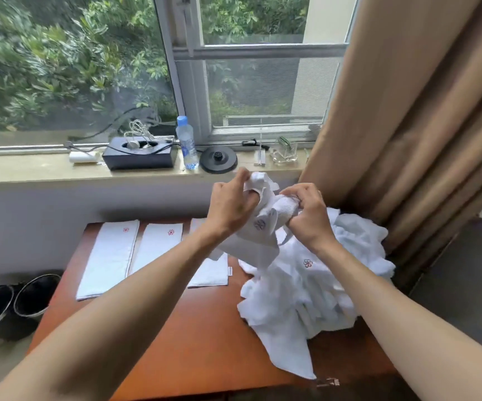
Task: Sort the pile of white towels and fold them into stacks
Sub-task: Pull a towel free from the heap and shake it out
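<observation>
Above the wooden table (176, 337) I hold a crumpled white towel (258, 227) with a dark flower mark. My left hand (229, 208) grips its upper edge. My right hand (306, 215) pinches a bunched part beside it. A loose pile of white towels (315, 287) lies on the table's right side, one showing a red flower mark. Three folded towels lie flat in a row at the back: one on the left (108, 259), one in the middle (155, 247), and a third (210, 273) partly hidden by my left arm.
A window sill (46, 169) behind the table carries a black box (140, 157), a water bottle (186, 143), a black kettle base (219, 159) and a glass holder (285, 153). A beige curtain (407, 125) hangs right. Two dark bins (11, 305) stand on the floor left.
</observation>
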The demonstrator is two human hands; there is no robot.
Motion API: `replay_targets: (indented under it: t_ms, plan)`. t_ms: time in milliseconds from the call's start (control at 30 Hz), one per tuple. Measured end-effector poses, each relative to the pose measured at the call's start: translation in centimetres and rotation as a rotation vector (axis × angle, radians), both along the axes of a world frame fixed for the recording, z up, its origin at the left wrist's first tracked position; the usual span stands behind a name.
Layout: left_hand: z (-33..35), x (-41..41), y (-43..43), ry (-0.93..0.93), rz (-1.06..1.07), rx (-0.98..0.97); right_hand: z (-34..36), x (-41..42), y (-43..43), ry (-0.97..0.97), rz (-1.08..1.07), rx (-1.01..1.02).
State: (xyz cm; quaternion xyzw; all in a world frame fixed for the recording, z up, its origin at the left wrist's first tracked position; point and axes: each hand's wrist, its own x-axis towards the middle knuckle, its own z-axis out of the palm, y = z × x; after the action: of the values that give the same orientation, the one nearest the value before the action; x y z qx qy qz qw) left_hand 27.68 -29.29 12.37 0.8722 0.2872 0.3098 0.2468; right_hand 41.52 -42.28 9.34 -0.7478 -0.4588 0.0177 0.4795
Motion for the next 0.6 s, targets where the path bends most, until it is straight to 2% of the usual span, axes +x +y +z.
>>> replay_targets:
  t_ms: [267, 600]
  plan:
    - [1.5, 7.7, -7.7, -0.005, -0.167, -0.21, 1.6, 8.0, -8.5, -0.028, -0.088, -0.004]
    - [2.4, 16.5, -10.3, -0.173, -0.297, -0.216, 3.7, 13.0, -14.4, -0.119, -0.169, -0.052]
